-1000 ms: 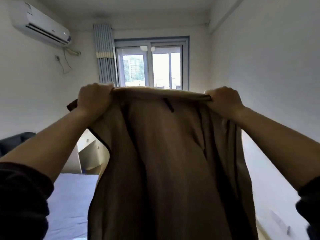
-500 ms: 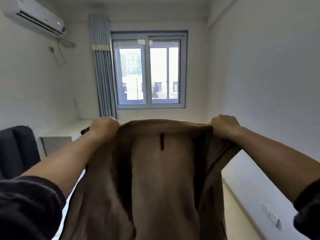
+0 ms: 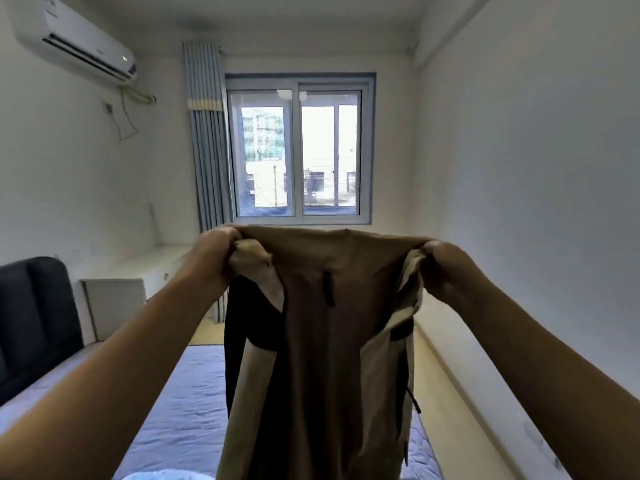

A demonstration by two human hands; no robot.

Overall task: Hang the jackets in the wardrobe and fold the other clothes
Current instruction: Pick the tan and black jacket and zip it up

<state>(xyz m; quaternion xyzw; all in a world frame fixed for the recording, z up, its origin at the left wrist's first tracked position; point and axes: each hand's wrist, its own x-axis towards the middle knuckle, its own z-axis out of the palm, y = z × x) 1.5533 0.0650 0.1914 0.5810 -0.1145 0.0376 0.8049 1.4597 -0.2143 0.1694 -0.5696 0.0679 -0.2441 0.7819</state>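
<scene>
tan fabric jacket with dark lining and trim [image 3: 322, 341] hangs in mid-frame, held in the air above the lilac quilted bed [image 3: 187, 393]. the left hand [image 3: 220, 252] and the right hand [image 3: 446, 268] each have a grip closed round a bunched shoulder of the cloth, fingers curled over the top edge, which is stretched taut between them. its long axis runs straight up and down: the collar edge is at the top, just under the white-framed window [image 3: 298, 150] in the picture, and the hem drops past the bottom edge of the frame. the inner side faces the camera, judging by the small dark hanging loop [image 3: 327, 289] below the collar. this looks like the straightening step ahead of hanging. no hanger or wardrobe is in view, so the next move probably calls for one hand to bear the weight while the other fetches a hanger and feeds it into the shoulders.
</scene>
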